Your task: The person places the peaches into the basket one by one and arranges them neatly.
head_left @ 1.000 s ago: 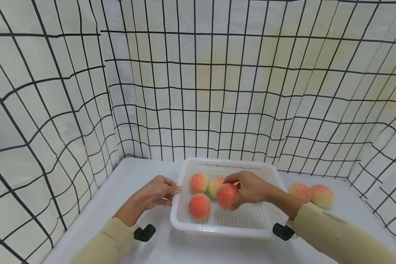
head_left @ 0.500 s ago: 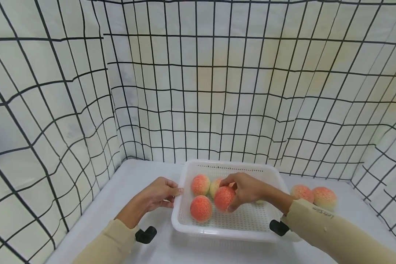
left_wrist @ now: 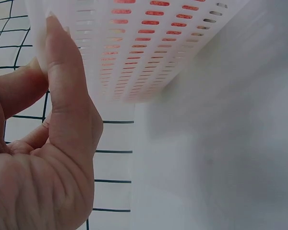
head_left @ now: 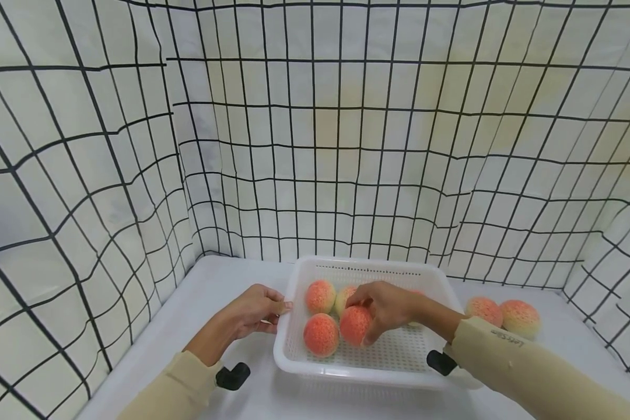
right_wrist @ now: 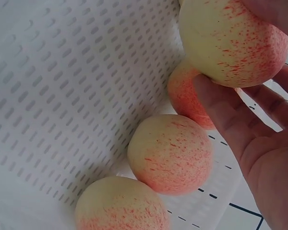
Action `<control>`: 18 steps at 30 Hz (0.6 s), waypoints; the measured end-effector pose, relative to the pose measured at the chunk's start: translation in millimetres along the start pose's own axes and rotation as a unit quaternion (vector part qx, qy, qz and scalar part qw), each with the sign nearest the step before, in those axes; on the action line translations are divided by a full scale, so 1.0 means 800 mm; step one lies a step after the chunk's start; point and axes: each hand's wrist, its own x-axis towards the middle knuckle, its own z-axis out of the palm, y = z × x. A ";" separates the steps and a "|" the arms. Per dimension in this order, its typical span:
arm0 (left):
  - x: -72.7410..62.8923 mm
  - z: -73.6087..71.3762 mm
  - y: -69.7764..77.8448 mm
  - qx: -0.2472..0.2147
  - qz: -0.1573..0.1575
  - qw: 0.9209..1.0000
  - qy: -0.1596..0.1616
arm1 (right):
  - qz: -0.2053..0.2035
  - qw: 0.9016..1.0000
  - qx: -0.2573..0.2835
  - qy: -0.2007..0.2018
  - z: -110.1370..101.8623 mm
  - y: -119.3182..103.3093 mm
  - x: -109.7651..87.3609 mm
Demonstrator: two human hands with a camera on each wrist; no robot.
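Observation:
In the head view, a white perforated plastic basket [head_left: 378, 373] holds several red-and-yellow peaches. My left hand [head_left: 257, 310] pinches its left rim; in the left wrist view the thumb and fingers of that hand [left_wrist: 62, 124] close on the basket's edge [left_wrist: 91, 48]. My right hand [head_left: 391, 308] grips a peach [head_left: 354, 325] inside the basket, low over its floor. To its left lie a front peach [head_left: 321, 335] and a back peach [head_left: 320, 296], with another peach [head_left: 345, 297] partly hidden behind the fingers. Seen from the right wrist, the held peach [right_wrist: 230, 43] sits between thumb and fingers, above a row of peaches [right_wrist: 170, 153].
Two more peaches [head_left: 520, 318] rest on the white table [head_left: 546, 367] to the right of the basket, partly behind the right forearm. A black wire grid [head_left: 336, 146] with white sheeting behind it encloses the back and both sides.
My right hand has carried its peach slightly left and down, closer to the front peach. The left hand keeps its hold on the rim.

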 end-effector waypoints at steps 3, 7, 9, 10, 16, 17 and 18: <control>0.000 0.001 0.000 0.000 0.000 1.000 0.001 | -0.009 1.000 -0.011 -0.014 0.003 0.000 0.002; 0.000 0.001 -0.001 0.001 0.002 1.000 0.001 | -0.017 0.998 -0.046 -0.027 0.009 0.001 0.006; 0.001 0.001 -0.001 0.002 0.002 1.000 0.002 | -0.022 0.997 -0.067 -0.028 0.012 0.002 0.008; 0.001 0.001 -0.001 0.002 0.001 1.000 0.002 | -0.025 0.997 -0.074 -0.028 0.013 0.003 0.008; 0.000 0.001 -0.002 0.005 -0.003 1.000 0.006 | -0.058 0.993 -0.102 -0.021 0.019 0.006 0.010; 0.000 0.000 -0.002 0.005 -0.003 1.000 0.006 | -0.063 0.992 -0.105 -0.020 0.020 0.006 0.010; 0.000 0.000 -0.001 0.005 -0.002 1.000 0.006 | -0.066 0.991 -0.111 -0.022 0.021 0.007 0.011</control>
